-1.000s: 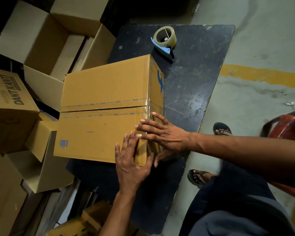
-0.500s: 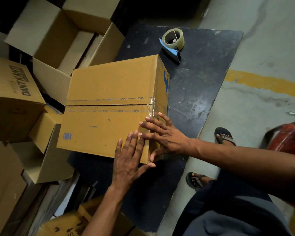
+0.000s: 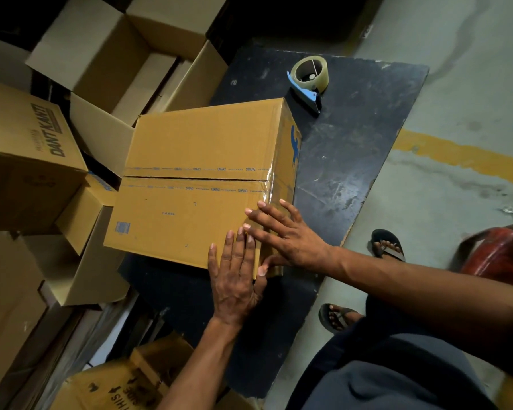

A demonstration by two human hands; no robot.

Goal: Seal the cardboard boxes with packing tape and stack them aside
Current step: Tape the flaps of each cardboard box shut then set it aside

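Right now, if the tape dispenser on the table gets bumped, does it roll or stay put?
Probably stays put: the tape dispenser rests on its blue cutter end on the table, which should block the roll from rolling. It looks light, so a bump would likely slide it on that worn, smooth-looking top. Nothing touches it; the box sits apart.

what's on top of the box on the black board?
On the box: clear tape along the centre seam, plus the flat left hand and right hand near its right corner. The cardboard under the hands is covered. The tape dispenser sits off the box, on the board.
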